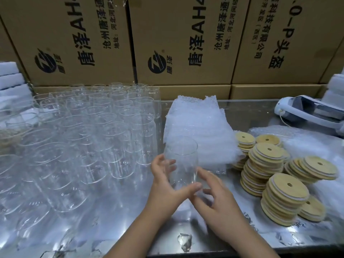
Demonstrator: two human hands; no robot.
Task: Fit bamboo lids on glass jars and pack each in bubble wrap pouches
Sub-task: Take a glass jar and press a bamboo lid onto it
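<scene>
— Where is the jar (180, 155) you are working on?

— Centre of the frame, lifted off the worktop (204, 237). My left hand (167, 187) is gripping it: fingers behind the glass, thumb across the front. I am keeping it upright with the mouth open to the top, so a lid can go straight on.

— And the other hand?

— My right hand (221, 203) is holding nothing. Its fingers are spread loosely, and the forefinger seems to be touching the jar's lower side, steadying it, I judge.

— Why there?

— Everything is within reach. The lids (284, 198) are lying in leaning stacks at right of centre, close to that free hand. The bubble wrap pouches (197, 127) are lying just behind the jar. The bare jars (93, 136) are crowding the left half, so I am holding this one apart from them.

— Next step?

— Probably fetching a lid; this jar has none yet.
</scene>
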